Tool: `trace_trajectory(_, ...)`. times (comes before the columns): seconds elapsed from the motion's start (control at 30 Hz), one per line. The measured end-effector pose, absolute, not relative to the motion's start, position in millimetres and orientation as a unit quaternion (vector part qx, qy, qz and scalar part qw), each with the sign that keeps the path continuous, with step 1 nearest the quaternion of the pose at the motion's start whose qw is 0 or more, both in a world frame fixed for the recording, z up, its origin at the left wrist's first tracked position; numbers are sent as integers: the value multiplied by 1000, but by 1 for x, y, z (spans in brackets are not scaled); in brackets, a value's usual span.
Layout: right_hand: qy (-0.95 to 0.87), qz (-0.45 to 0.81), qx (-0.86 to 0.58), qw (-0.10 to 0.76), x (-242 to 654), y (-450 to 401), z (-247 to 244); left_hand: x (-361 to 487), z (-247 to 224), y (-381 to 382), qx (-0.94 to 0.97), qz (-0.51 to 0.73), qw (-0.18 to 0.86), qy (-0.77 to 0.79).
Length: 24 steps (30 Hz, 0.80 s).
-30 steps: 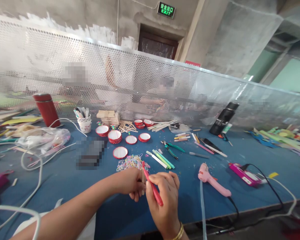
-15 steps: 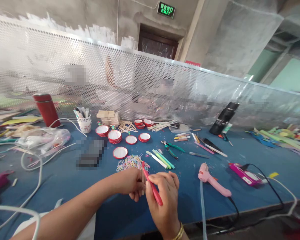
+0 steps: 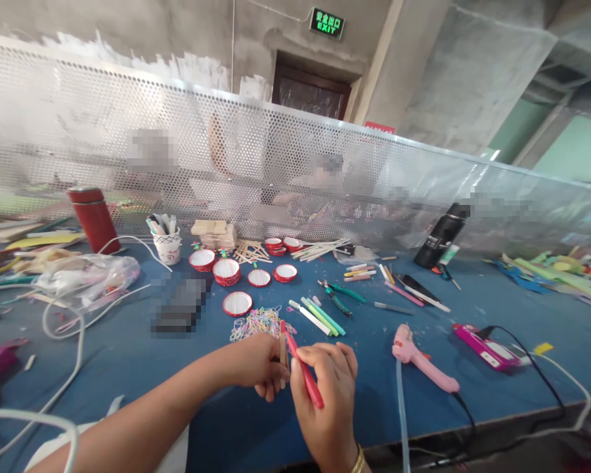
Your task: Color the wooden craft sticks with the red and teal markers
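Between its fingers my left hand (image 3: 261, 364) grips a thin wooden stick (image 3: 282, 355), held upright, with its top end coloured red. My right hand (image 3: 325, 387) is closed around a red marker (image 3: 309, 378), whose upper end is beside the stick's top. Just beyond my left hand lies a pile of small coloured rubber bands (image 3: 259, 323). White and green markers (image 3: 322, 315) rest to the right of the pile. Behind it are a round red-rimmed white lid (image 3: 237, 303) and several similar ones in stacks.
A pink glue gun (image 3: 426, 361), pliers (image 3: 337, 299) and a magenta device (image 3: 487, 347) lie to the right. A dark phone (image 3: 182, 305), paper cup of pens (image 3: 166, 246) and red flask (image 3: 94, 220) stand or lie left. A perforated metal screen (image 3: 256, 171) runs behind.
The red marker's upper end has shifted slightly right, away from the stick's tip. Red colouring now shows on the stick's top.
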State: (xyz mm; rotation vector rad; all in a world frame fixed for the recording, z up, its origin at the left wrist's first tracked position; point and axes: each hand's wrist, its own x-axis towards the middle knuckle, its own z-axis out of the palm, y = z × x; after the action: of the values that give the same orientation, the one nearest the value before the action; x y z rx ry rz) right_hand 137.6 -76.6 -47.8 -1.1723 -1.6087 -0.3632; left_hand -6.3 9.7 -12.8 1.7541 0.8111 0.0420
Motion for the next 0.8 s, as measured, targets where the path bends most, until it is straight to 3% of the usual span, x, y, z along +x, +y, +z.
trace_trajectory(0.8,-664,-153,-506,529,137,-78,-46,-5,-13,11,749,14,568,341)
